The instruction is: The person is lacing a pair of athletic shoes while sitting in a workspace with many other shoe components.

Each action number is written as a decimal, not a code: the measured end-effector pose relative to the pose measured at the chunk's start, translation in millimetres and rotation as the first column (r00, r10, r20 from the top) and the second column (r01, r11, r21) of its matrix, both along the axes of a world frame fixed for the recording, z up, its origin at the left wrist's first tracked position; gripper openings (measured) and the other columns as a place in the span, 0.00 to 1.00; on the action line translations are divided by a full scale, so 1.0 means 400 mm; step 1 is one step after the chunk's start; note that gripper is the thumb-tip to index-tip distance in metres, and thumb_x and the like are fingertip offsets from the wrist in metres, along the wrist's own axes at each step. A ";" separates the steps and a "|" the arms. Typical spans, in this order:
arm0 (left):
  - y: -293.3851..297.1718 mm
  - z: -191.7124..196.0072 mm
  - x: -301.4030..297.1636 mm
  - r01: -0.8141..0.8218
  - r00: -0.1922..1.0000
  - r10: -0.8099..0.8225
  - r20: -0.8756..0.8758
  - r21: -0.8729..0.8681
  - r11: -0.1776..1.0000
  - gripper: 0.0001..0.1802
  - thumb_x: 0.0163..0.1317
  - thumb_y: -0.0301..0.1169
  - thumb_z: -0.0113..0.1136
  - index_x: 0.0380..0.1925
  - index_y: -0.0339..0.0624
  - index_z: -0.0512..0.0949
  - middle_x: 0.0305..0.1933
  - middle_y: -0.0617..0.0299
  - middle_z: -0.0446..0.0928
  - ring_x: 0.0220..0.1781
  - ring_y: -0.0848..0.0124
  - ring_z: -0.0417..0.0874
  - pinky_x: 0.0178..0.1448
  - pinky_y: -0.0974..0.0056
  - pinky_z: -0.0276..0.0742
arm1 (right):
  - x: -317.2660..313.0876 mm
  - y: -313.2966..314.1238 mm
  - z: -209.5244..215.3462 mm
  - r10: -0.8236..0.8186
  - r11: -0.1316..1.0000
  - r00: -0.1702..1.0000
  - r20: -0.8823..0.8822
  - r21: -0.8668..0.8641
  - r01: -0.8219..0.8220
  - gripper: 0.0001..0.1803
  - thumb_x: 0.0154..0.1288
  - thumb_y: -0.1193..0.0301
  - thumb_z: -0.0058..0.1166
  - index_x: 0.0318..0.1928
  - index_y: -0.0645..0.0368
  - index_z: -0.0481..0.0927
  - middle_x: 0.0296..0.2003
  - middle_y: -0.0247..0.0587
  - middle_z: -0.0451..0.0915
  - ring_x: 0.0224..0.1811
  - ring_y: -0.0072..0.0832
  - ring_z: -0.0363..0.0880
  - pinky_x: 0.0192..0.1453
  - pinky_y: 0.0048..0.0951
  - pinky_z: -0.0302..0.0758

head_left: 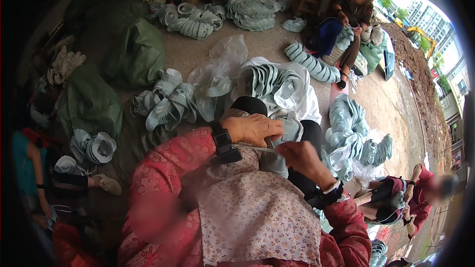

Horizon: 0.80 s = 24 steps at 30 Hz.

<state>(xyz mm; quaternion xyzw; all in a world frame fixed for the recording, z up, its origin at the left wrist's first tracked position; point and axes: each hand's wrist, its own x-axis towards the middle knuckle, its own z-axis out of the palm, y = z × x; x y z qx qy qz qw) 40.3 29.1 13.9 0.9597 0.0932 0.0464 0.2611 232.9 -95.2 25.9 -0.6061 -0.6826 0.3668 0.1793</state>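
A pale green shoe upper (293,127) rests upright over my lap, its opening toward me. My left hand (253,129) is closed on its left edge, fingers curled over the rim. My right hand (306,162) is pinched close to the upper's near side, with a white shoelace (261,149) running from its fingertips leftward beneath my left hand. The fingers of both hands partly hide the middle of the upper. Below them, a flowered apron (257,212) covers my lap.
Just beyond my knees, stacked uppers (277,83) lie on white plastic. More piles of uppers (346,128) stand to the right and bundles (170,100) to the left. Green sacks (133,52) are at far left. Other people (354,5) sit working around me.
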 end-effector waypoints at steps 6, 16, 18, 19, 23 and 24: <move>0.008 -0.076 0.003 0.061 0.957 -0.037 0.288 -0.075 0.995 0.14 0.45 0.27 0.66 0.29 0.40 0.70 0.35 0.57 0.69 0.37 0.53 0.77 0.39 0.53 0.72 | 0.030 0.087 -0.003 0.109 0.904 0.984 0.141 0.397 -0.157 0.06 0.56 0.72 0.61 0.37 0.52 0.84 0.33 0.38 0.79 0.34 0.39 0.81 0.38 0.32 0.77; -0.012 -0.082 -0.003 0.051 0.912 -0.010 0.409 -0.090 0.995 0.17 0.45 0.29 0.71 0.23 0.40 0.68 0.31 0.59 0.68 0.33 0.58 0.76 0.36 0.59 0.71 | 0.020 0.094 -0.062 0.290 0.885 0.952 0.100 0.350 -0.307 0.06 0.56 0.71 0.62 0.36 0.48 0.83 0.36 0.35 0.77 0.36 0.35 0.81 0.39 0.32 0.76; -0.011 -0.082 -0.006 0.051 0.930 0.018 0.367 -0.178 0.983 0.16 0.47 0.28 0.71 0.23 0.40 0.69 0.31 0.60 0.68 0.32 0.61 0.75 0.36 0.61 0.71 | 0.019 0.093 -0.068 0.284 0.877 0.955 0.088 0.379 -0.296 0.06 0.56 0.71 0.61 0.36 0.49 0.83 0.36 0.36 0.77 0.37 0.36 0.81 0.39 0.33 0.76; -0.010 -0.081 -0.008 0.037 0.944 0.053 0.325 -0.263 0.964 0.15 0.48 0.28 0.70 0.24 0.39 0.69 0.31 0.61 0.68 0.32 0.64 0.75 0.36 0.63 0.71 | 0.022 0.094 -0.069 0.288 0.864 0.954 0.081 0.407 -0.296 0.06 0.57 0.70 0.60 0.36 0.49 0.83 0.36 0.36 0.77 0.37 0.37 0.81 0.38 0.33 0.76; -0.019 -0.065 -0.023 -0.006 0.971 0.104 0.214 -0.415 0.910 0.13 0.52 0.31 0.70 0.27 0.39 0.73 0.32 0.63 0.68 0.32 0.69 0.74 0.36 0.67 0.70 | 0.205 0.142 -0.015 -0.211 0.783 0.977 0.004 0.599 0.167 0.07 0.60 0.78 0.52 0.39 0.58 0.79 0.33 0.40 0.79 0.34 0.33 0.81 0.39 0.31 0.76; -0.029 -0.050 -0.015 -0.032 0.969 0.144 0.202 -0.473 0.880 0.13 0.51 0.33 0.70 0.27 0.40 0.75 0.32 0.62 0.69 0.33 0.67 0.75 0.37 0.65 0.71 | 0.277 0.161 0.039 -0.206 0.620 0.972 -0.114 0.753 0.219 0.07 0.59 0.80 0.53 0.38 0.59 0.79 0.32 0.36 0.80 0.32 0.27 0.80 0.36 0.27 0.75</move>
